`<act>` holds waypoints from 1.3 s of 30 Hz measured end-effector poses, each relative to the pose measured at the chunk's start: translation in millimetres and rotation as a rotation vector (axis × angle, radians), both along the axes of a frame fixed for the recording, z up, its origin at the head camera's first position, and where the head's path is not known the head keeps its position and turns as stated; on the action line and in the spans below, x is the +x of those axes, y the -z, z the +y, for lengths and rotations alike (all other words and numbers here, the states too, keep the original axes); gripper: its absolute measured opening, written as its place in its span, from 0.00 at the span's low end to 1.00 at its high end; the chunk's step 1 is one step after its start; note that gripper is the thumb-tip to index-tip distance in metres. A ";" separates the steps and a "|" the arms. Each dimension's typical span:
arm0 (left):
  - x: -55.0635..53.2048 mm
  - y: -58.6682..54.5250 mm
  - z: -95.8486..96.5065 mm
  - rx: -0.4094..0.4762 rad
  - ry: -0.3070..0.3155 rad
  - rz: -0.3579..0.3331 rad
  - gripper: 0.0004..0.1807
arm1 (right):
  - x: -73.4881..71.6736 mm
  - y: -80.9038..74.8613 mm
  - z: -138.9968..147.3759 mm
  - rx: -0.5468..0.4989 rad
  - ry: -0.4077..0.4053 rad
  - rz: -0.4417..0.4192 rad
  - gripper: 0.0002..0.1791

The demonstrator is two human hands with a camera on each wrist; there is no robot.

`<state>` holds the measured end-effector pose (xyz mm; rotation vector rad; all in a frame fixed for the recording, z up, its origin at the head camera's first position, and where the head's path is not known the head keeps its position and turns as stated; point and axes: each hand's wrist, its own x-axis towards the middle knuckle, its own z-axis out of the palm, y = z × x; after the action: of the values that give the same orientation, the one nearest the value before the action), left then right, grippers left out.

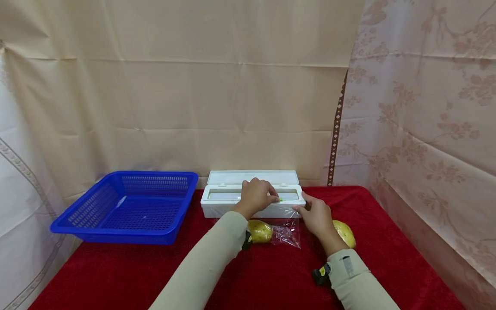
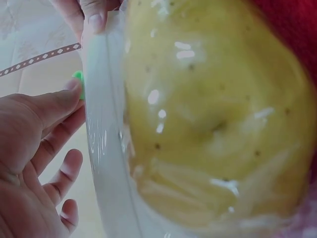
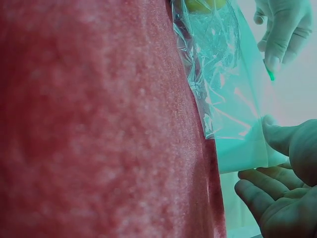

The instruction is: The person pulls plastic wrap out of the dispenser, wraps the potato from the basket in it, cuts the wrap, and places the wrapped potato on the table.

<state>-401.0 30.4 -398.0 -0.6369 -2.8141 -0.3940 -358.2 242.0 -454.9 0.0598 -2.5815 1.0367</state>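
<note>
A white cling film dispenser box (image 1: 252, 209) stands on the table with its lid (image 1: 253, 177) raised at the back. My left hand (image 1: 256, 196) is over its top, thumb and finger pinching a small green slide cutter (image 2: 79, 83); the other fingers are loosely bent. My right hand (image 1: 318, 217) grips the box's right end, thumb on the front edge, as the right wrist view shows. Clear cling film (image 3: 218, 94) hangs down the front of the box. It wraps a yellow potato (image 1: 260, 231) lying before the box, partly hidden by my left sleeve.
A second potato (image 1: 345, 234) lies beside my right wrist, partly covered by it. To the left stands a blue plastic basket (image 1: 170, 234). A red cloth (image 1: 271, 284) covers the table, and curtains (image 1: 174, 94) hang close behind and at both sides.
</note>
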 end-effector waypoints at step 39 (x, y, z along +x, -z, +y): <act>2.1 1.4 -69.0 0.033 0.000 0.018 0.06 | 0.4 1.7 1.0 -0.002 -0.006 0.002 0.36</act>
<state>-398.8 -38.6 -399.3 -0.6303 -2.7851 -0.4312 -357.8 243.0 -456.5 0.0688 -2.5801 1.0408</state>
